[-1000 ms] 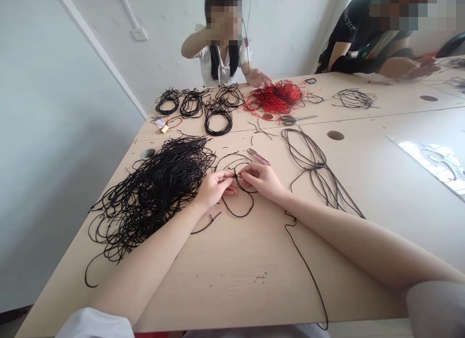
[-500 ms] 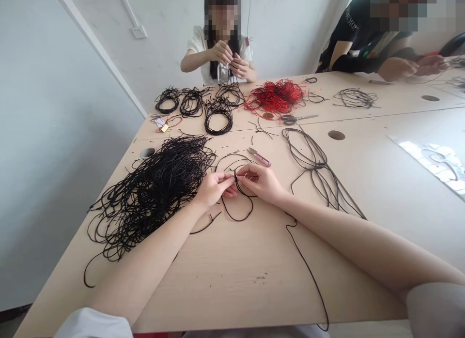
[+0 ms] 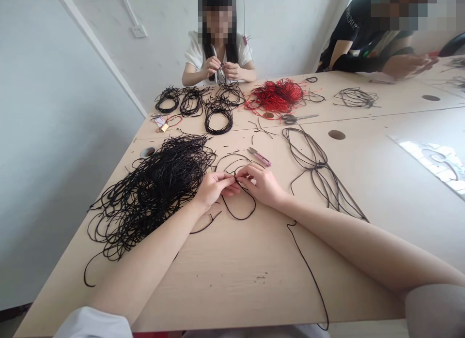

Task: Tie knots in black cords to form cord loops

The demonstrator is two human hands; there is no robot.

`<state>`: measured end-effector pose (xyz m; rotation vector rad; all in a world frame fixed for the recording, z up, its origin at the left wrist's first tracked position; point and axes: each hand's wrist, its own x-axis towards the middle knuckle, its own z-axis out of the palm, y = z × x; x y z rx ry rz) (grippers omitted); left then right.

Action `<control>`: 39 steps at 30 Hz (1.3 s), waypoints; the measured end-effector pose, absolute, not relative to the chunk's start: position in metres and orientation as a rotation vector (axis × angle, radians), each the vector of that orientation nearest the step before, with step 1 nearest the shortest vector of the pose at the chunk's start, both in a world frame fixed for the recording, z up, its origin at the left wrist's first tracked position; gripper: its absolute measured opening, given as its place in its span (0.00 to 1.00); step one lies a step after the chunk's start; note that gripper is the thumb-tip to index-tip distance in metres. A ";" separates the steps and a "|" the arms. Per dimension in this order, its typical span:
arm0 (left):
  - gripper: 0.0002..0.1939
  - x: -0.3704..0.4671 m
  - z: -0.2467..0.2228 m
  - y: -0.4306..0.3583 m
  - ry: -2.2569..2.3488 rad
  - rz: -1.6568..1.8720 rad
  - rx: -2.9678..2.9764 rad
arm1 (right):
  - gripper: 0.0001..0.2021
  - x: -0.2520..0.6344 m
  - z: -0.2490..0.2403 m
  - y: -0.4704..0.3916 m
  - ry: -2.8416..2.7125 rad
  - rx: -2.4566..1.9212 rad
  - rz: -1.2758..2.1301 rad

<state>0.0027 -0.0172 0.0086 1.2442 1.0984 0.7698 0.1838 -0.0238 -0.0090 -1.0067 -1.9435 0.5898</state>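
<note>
Both hands meet over the table and pinch a thin black cord (image 3: pixel 242 218), whose loop hangs down onto the wood below them. My left hand (image 3: pixel 215 187) grips it between thumb and fingers. Close against it, my right hand (image 3: pixel 262 184) holds the same cord with closed fingertips; the exact spot between the fingers is partly hidden. Just beyond my right hand lie small thread snips (image 3: pixel 259 156) with a pink handle. A large tangled pile of black cords (image 3: pixel 160 188) spreads beside my left forearm.
Looped black cords (image 3: pixel 319 166) lie to the right, with a round hole (image 3: pixel 336 134) behind. Farther back are coiled black cords (image 3: pixel 218 120), a red cord heap (image 3: pixel 278 96) and scissors (image 3: pixel 290 119). A tape roll (image 3: pixel 148 153) sits left. Two people work across the table.
My hands stay together on the cord, with small finger shifts; the hanging loop has moved slightly right. The person opposite has lowered their hands and brought them together.
</note>
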 end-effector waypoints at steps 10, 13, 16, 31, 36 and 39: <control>0.12 0.004 0.003 -0.018 1.077 0.867 1.264 | 0.06 0.183 -0.012 -0.022 -1.842 -1.057 0.677; 0.13 0.005 0.000 -0.019 1.091 0.911 1.284 | 0.08 0.183 -0.012 -0.021 -1.812 -1.099 0.706; 0.12 0.005 -0.003 -0.020 1.117 0.908 1.319 | 0.08 0.184 -0.010 -0.021 -1.825 -1.108 0.700; 0.09 0.005 0.009 -0.026 1.406 1.115 1.861 | 0.07 0.183 -0.005 -0.024 -1.673 -1.203 0.905; 0.12 0.006 0.013 -0.033 1.472 1.147 2.060 | 0.10 0.185 -0.008 -0.021 -1.576 -1.158 1.051; 0.13 0.008 0.011 -0.033 1.445 1.120 2.015 | 0.11 0.184 -0.008 -0.022 -1.606 -1.100 1.036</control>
